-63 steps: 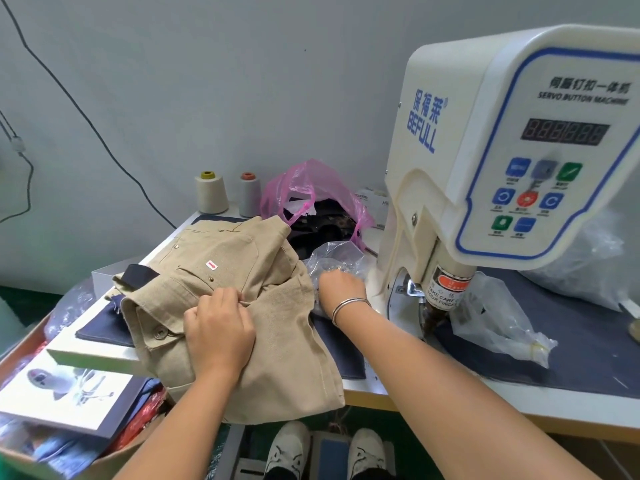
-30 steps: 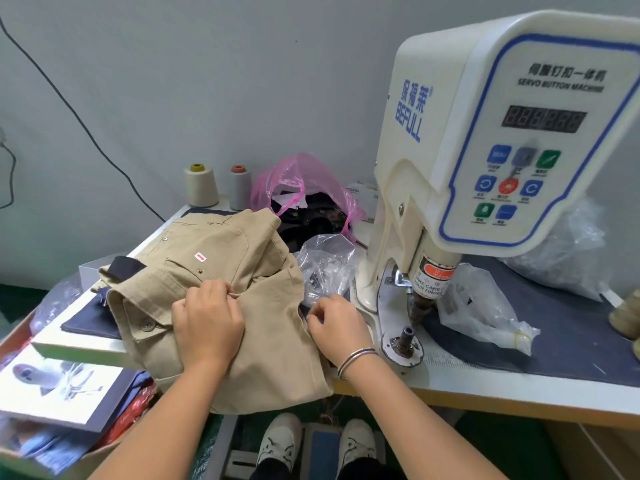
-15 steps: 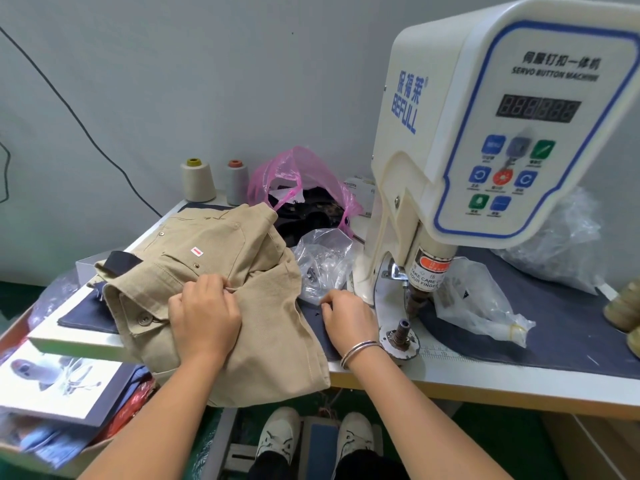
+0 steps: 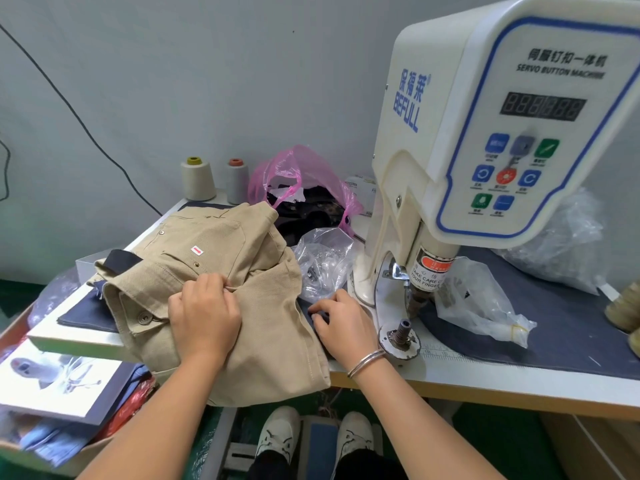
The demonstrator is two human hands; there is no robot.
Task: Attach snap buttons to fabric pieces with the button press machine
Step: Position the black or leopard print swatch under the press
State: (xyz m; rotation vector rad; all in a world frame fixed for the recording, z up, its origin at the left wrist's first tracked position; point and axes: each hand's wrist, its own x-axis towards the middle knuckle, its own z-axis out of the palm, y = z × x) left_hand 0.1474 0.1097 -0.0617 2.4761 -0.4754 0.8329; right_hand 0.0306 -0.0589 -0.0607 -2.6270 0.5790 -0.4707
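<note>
On the tan garment (image 4: pixel 221 271), the left hand (image 4: pixel 204 317) lies knuckles up with its fingers bent down into a fold; the fingertips are hidden under the hand, so whether they pinch the cloth or only press it cannot be told. Just to the right, the right hand (image 4: pixel 341 323) rests at the garment's edge on a dark mat (image 4: pixel 561 327), fingers curled with the tips tucked against the dark cloth; what they hold, if anything, is too small to make out. A bangle (image 4: pixel 366 362) circles that wrist.

The garment is heaped on the table (image 4: pixel 485 379) left of the press (image 4: pixel 485 133), part of it hanging over the front edge. One snap (image 4: pixel 144 317) shows on its placket near the left hand. The lower die (image 4: pixel 401 332) stands bare just right of the right hand, apart from the garment; the upper punch is partly hidden behind a warning label.

Between garment and press lies a clear bag (image 4: pixel 323 261) of small metal parts, blurred. Behind it sits a pink bag (image 4: pixel 304 181) with dark contents. Two thread cones (image 4: pixel 198 178) stand by the wall. Another clear bag lies right of the press, its contents unclear. Shoes (image 4: pixel 280 434) show beneath the table, cut off by the frame.
</note>
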